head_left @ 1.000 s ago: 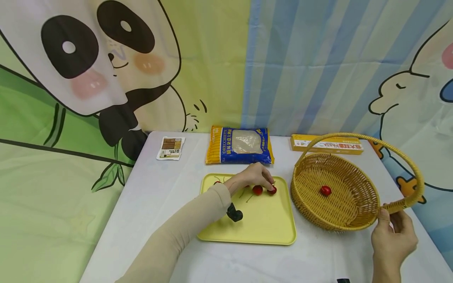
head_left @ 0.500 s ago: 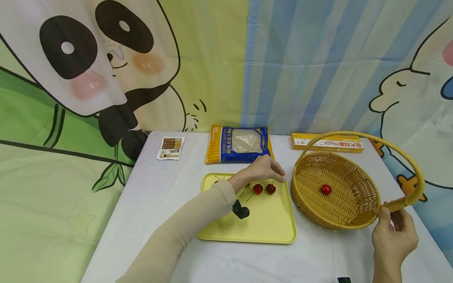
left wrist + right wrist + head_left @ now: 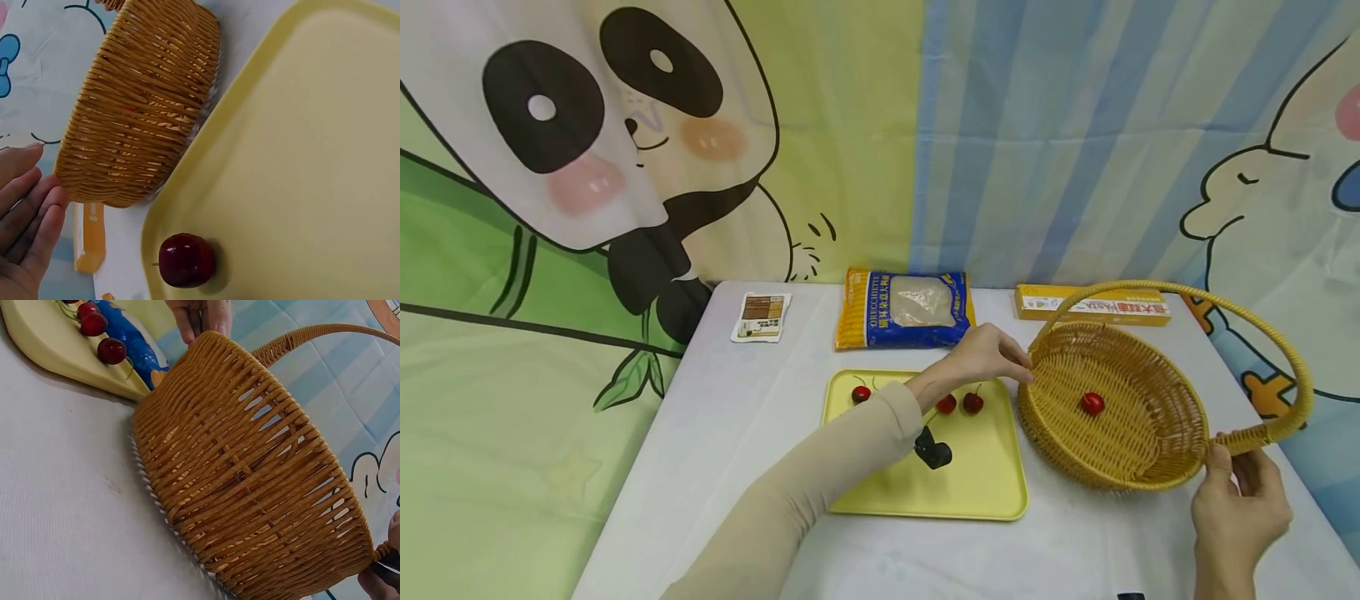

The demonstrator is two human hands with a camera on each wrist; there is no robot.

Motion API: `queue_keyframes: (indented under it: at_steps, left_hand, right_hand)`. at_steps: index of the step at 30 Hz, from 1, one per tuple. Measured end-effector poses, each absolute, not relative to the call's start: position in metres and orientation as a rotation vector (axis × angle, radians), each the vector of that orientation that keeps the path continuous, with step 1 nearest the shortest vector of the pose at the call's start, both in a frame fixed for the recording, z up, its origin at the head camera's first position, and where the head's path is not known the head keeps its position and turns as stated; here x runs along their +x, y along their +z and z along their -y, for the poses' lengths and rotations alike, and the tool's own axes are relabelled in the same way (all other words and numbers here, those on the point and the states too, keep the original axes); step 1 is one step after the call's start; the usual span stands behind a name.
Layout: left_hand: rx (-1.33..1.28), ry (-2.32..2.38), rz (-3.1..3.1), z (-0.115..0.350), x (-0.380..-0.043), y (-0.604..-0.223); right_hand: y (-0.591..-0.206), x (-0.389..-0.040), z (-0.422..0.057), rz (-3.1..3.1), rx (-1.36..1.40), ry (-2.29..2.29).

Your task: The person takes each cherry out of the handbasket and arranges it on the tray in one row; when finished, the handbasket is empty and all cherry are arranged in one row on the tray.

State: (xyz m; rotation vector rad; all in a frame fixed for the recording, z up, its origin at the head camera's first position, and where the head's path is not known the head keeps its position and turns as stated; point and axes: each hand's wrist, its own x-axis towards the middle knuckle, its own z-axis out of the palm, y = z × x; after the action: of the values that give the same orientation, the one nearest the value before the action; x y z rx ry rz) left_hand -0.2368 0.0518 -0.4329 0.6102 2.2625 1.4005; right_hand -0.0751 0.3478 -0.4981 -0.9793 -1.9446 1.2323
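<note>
A round wicker basket (image 3: 1112, 417) with a tall handle stands on the right side of the table, one red cherry (image 3: 1092, 403) inside it. My right hand (image 3: 1242, 504) grips the basket's rim at the near handle base. At the opposite side, the fingertips of my left hand (image 3: 988, 354) reach the rim; in the left wrist view the fingers (image 3: 44, 231) look mostly straight, with the thumb apart. The left arm crosses a yellow tray (image 3: 985, 483) bearing cherries, among them a dark red cherry (image 3: 973, 403) near the tray's right edge. The sleeve partly covers the others.
Behind the tray lies a blue and yellow pasta bag (image 3: 917, 310). A long yellow pasta box (image 3: 1093, 305) rests behind the basket. A small packet (image 3: 762, 317) sits at the back left. A patterned curtain (image 3: 1037, 142) hangs behind the table.
My left hand has left the dark cherry on the tray and moved right to the basket's rim. The right hand keeps its grip on the basket, which has barely shifted.
</note>
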Motion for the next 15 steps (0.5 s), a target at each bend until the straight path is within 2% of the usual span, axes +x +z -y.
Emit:
queue_keyframes:
  at_steps: [6,15]
  left_hand:
    - [0.568,1.407,-2.266,-0.058,-0.238,-0.431]
    - [0.617,1.330,-2.263,-0.092,-0.230,-0.427]
  right_hand:
    - [-0.496,-0.078,-0.346,1.971,-0.938,1.210]
    - [-0.495,-0.079,-0.345,1.965,-0.964,1.215]
